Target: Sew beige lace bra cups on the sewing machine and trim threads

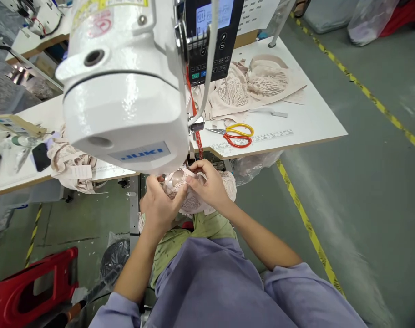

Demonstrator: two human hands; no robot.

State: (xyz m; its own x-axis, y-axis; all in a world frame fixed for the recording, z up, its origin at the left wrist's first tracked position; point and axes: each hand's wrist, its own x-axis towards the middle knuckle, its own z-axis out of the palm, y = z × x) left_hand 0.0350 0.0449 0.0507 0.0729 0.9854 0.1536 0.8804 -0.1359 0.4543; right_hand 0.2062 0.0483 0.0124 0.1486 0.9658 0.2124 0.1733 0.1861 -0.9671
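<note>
Under the head of a white sewing machine (125, 105), both my hands grip a pale pink lace bra (194, 202). My left hand (160, 200) is closed on its left edge, thumb pointing toward the middle. From the other side my right hand (210, 184) pinches a narrow strip of the bra between thumb and fingers, close to the needle area. The needle itself is hidden by the machine head. Part of the bra hangs over my lap, below the table edge.
Scissors (236, 135) with yellow and red handles lie on the white table (316, 123) beside a clear ruler (272, 135). Behind them are more beige bras (258, 84). A control panel (210, 41) stands right of the machine. Another garment pile (71, 159) sits left; a red stool (33, 291) is lower left.
</note>
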